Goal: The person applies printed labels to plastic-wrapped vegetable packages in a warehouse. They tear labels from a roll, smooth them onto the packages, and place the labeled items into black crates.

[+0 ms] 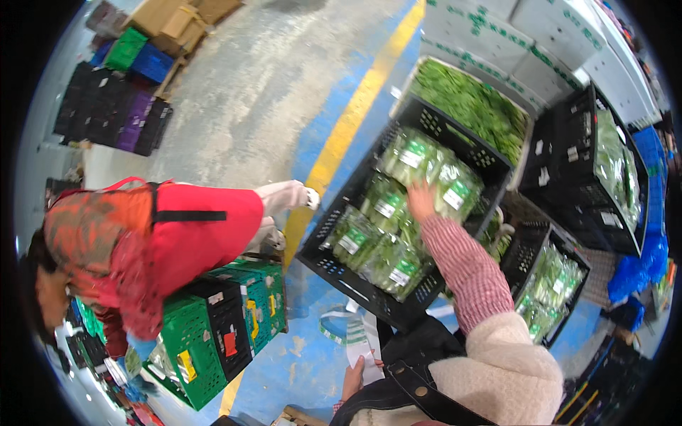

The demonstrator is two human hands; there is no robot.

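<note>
A black plastic crate [341, 282] stands before me with several clear bags of leafy greens [386, 205], each bearing a green and white label. My right hand [422, 201] reaches into it and rests on the bags near the crate's middle; its fingers are partly hidden among them, so its grip cannot be told. Low in the view, my left hand [354, 377] holds a strip of labels [356, 335], white with green bands, which hangs beside the crate's near corner.
Loose greens fill a white box [525, 154] behind the crate. Black crates [559, 154] of bagged greens stand to the right, below stacked white cartons [479, 26]. At left, a person in a red apron [202, 218] bends over a green crate [197, 341].
</note>
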